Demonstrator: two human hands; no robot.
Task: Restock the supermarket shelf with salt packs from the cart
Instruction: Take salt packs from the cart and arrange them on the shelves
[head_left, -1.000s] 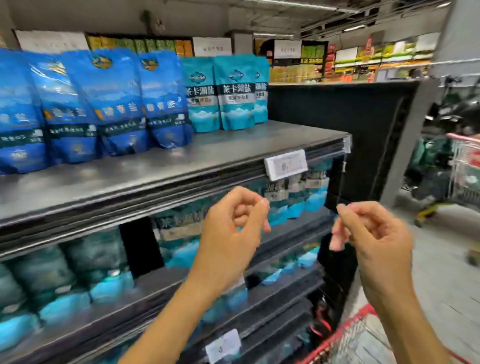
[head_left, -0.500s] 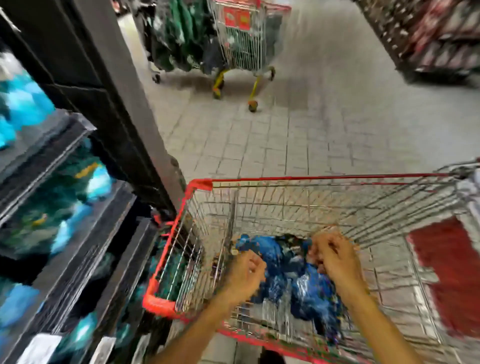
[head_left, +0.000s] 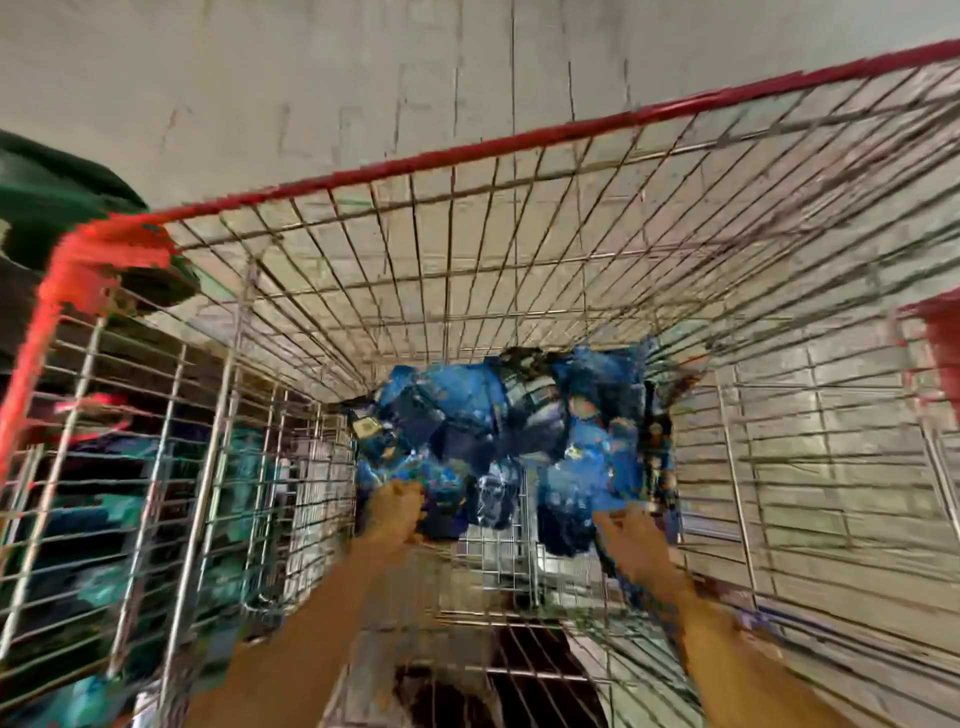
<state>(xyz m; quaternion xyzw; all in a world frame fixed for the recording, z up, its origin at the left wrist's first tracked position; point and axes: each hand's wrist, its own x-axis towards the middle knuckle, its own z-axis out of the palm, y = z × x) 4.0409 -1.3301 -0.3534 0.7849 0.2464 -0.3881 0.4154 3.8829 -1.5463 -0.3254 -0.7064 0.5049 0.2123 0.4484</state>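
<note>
I am looking straight down into the wire cart (head_left: 467, 218), its red rim crossing the upper half of the frame. A heap of blue salt packs (head_left: 498, 431) lies on the cart floor at centre frame, against the far wall. My left hand (head_left: 397, 512) sits at the heap's lower left edge, fingers curled against a pack; the picture is too smeared for me to tell whether it truly grips. My right hand (head_left: 631, 538) touches the heap's lower right edge, and I cannot tell its grip either. At the left of the frame, through the cart wall, blurred teal packs on the shelf (head_left: 104, 509) show.
</note>
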